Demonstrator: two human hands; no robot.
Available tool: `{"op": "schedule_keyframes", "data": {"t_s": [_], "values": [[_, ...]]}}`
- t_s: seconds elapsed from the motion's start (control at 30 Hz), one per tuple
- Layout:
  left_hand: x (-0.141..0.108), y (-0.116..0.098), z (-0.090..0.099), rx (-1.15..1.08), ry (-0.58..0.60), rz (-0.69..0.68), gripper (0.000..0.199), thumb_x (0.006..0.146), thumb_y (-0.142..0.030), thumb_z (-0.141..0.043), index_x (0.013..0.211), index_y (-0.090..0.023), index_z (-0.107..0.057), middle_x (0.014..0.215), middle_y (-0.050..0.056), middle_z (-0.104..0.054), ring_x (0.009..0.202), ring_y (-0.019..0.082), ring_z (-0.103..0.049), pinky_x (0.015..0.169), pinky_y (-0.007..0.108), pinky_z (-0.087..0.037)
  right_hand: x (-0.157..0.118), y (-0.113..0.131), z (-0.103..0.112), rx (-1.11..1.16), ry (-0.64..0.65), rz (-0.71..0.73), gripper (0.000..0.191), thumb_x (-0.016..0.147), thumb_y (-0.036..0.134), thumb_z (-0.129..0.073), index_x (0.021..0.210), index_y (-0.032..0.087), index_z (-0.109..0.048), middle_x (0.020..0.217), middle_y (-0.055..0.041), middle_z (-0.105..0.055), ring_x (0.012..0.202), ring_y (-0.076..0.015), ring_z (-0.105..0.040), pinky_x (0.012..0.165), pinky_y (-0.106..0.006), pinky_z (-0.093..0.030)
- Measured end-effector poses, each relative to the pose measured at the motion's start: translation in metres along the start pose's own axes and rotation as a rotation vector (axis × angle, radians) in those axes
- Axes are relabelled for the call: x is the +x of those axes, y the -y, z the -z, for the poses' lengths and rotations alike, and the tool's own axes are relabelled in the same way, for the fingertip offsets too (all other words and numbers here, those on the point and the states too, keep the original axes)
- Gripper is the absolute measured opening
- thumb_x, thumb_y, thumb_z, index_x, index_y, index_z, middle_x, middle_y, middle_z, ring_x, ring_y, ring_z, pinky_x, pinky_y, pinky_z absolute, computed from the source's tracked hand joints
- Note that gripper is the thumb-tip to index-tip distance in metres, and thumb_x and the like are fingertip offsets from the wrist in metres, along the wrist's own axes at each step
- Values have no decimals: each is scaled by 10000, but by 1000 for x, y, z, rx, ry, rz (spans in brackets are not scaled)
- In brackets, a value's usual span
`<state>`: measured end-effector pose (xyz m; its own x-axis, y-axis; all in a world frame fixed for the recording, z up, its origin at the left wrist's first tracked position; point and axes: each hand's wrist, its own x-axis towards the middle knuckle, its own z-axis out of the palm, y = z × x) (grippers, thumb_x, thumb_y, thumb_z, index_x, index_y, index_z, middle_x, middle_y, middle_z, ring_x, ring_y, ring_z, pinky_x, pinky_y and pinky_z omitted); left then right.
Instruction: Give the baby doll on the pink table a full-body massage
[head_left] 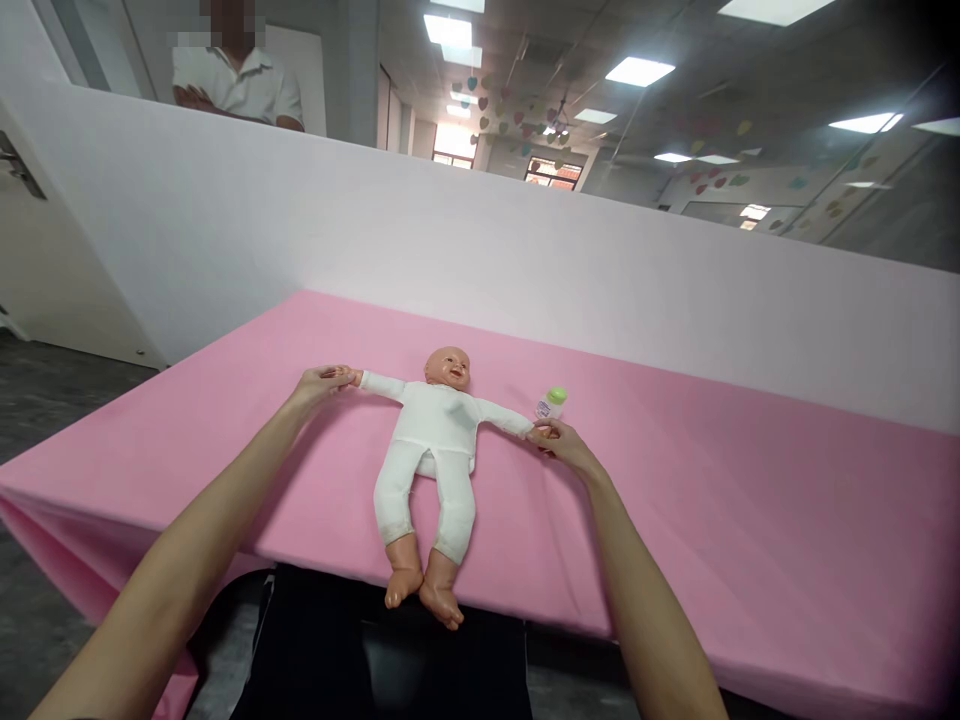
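Observation:
A baby doll point(439, 420) with a white cloth body lies on its back on the pink-covered table point(300, 500), its arms stretched out to both sides and its feet over the front edge. My left hand point(324, 383) is closed on the doll's hand at the left. On the other side, my right hand point(562, 441) grips the doll's other hand between thumb and fingers. A small clear bottle with a green cap point(552, 402) stands just behind my right hand.
Behind the table runs a white partition point(487, 240). A person in a white shirt point(238, 85) is beyond it at the upper left, arms folded. A door point(60, 250) is at the far left. Dark clothing shows below the table's front edge.

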<state>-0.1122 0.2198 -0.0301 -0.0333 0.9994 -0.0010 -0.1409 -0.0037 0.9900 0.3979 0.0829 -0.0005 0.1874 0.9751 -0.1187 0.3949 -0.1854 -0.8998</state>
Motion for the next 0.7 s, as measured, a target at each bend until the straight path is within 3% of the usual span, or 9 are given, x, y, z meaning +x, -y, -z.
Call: {"op": "schedule_keyframes", "data": {"t_s": [0.07, 0.17, 0.33, 0.47, 0.57, 0.7], "values": [[-4, 2, -15, -130, -109, 6, 422, 505, -326, -999, 822, -155, -779, 883, 78, -732, 814, 181, -667, 771, 307, -554, 0, -3, -9, 201, -165, -5, 629, 593, 471, -933, 1091, 187, -674, 851, -30, -676, 658, -137, -577, 551, -242, -461], [-14, 1, -38, -264, -213, -7, 361, 563, -273, -975, 833, -149, -769, 939, 83, -737, 865, 179, -689, 860, 332, -577, 5, -9, -29, 468, -355, -39, 583, 580, 522, -919, 982, 198, -649, 823, -33, -664, 674, -144, -582, 515, -228, -441], [-30, -13, -66, -310, -200, -91, 319, 667, -315, -919, 899, -165, -758, 988, 60, -731, 969, 208, -705, 952, 413, -598, 20, -8, -58, 583, -566, 8, 549, 681, 686, -790, 894, 207, -627, 697, -18, -589, 606, -143, -537, 501, -253, -450], [-42, -24, -85, -153, -197, -284, 336, 680, -325, -898, 945, -160, -774, 969, 63, -754, 960, 235, -712, 930, 412, -602, 16, 12, -73, 494, -659, 243, 601, 757, 688, -744, 1052, 165, -722, 826, -42, -660, 642, -124, -529, 589, -261, -479], [-56, -25, -102, 31, -109, -474, 280, 739, -341, -867, 949, -169, -799, 990, 69, -777, 957, 252, -719, 895, 387, -597, 1, 30, -90, 328, -681, 442, 568, 813, 602, -760, 1123, 126, -754, 973, -88, -718, 746, -149, -589, 657, -278, -518], [-73, -12, -122, 318, 75, -754, 167, 897, -339, -753, 1004, -225, -811, 1067, 46, -781, 985, 223, -716, 881, 337, -572, -20, 35, -119, -138, -515, 851, 312, 975, 407, -642, 1153, 183, -768, 1136, -104, -729, 989, -221, -680, 823, -340, -581]]}}
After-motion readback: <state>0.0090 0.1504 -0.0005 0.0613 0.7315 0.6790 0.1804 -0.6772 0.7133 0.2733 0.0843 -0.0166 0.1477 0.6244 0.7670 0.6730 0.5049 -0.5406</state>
